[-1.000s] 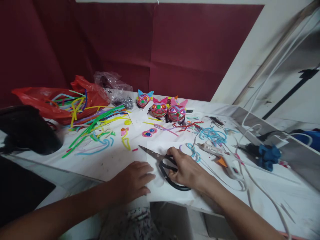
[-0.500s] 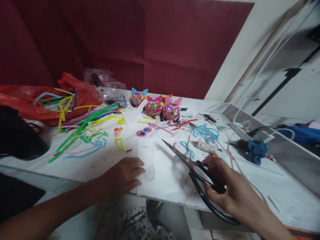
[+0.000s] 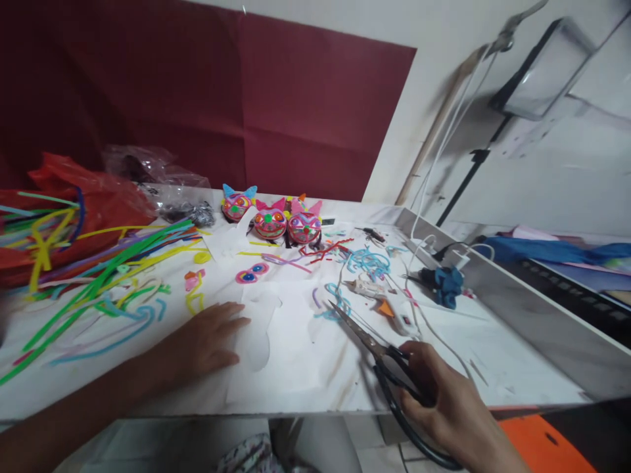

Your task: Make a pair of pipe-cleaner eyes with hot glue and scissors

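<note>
My right hand [image 3: 438,401] grips a pair of scissors [image 3: 362,335] with black handles, one finger and the thumb at the loops. The pointed blades are together and aim left over the tabletop. My left hand [image 3: 207,338] lies open on the table, fingers spread, at the left edge of a sheet of white paper [image 3: 296,368]. A rounded shape cut out of the paper shows just right of those fingers. Pink-rimmed blue eyes [image 3: 251,272] lie beyond the paper, and a small pink and yellow pipe-cleaner piece [image 3: 193,282] is beyond my left hand.
Decorated cat-faced balls [image 3: 271,220] stand at the back. Several pipe cleaners [image 3: 133,276] spread from a red plastic bag [image 3: 93,180] on the left. A glue gun [image 3: 399,315], blue scraps [image 3: 369,263], cables and a blue plug cluster [image 3: 446,286] lie to the right.
The view has turned right, so the table items appear farther left. The glue gun behind my right hand is more exposed. The scissors remain in my right hand.
</note>
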A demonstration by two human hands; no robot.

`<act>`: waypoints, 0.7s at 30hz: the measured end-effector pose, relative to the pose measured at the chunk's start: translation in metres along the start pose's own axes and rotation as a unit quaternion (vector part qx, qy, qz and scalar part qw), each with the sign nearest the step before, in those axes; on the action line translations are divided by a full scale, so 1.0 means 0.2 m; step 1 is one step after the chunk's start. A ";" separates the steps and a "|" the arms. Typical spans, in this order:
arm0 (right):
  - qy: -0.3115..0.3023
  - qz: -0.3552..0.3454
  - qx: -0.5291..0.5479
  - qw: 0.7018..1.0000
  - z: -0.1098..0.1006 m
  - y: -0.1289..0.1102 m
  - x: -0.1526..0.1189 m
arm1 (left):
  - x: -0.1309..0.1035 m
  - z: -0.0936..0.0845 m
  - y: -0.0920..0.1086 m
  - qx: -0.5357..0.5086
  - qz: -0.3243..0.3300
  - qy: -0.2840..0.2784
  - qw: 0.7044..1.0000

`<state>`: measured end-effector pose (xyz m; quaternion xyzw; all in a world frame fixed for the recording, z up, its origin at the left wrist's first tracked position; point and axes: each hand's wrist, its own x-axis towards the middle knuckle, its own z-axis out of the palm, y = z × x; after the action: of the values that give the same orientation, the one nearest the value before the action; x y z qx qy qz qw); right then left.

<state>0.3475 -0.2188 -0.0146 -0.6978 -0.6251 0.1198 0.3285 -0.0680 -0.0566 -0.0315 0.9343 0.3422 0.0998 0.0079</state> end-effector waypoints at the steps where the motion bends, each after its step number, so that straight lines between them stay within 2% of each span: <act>1: -0.002 -0.003 -0.003 1.000 0.00 0.00 0.01 | 0.00 0.00 -0.01 -0.005 -0.008 -0.005 1.000; 5: -0.034 -0.041 -0.015 0.998 0.04 -0.01 0.10 | -0.03 0.00 -0.03 -0.015 -0.018 0.000 1.000; 11: 0.007 -0.092 -0.051 0.994 0.15 -0.05 0.22 | -0.05 -0.03 -0.05 0.033 0.066 0.063 0.995; 16: 0.025 -0.118 -0.130 0.984 0.21 -0.04 0.29 | -0.02 -0.06 -0.08 0.043 0.095 0.065 0.992; 21: 0.048 -0.152 -0.182 0.970 0.24 0.04 0.32 | 0.02 -0.07 -0.06 0.021 0.097 0.068 0.993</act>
<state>0.3382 -0.1426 -0.0397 -0.6479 -0.7184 -0.0810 0.2400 -0.0755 -0.0463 -0.0176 0.9541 0.2515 0.1563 -0.0447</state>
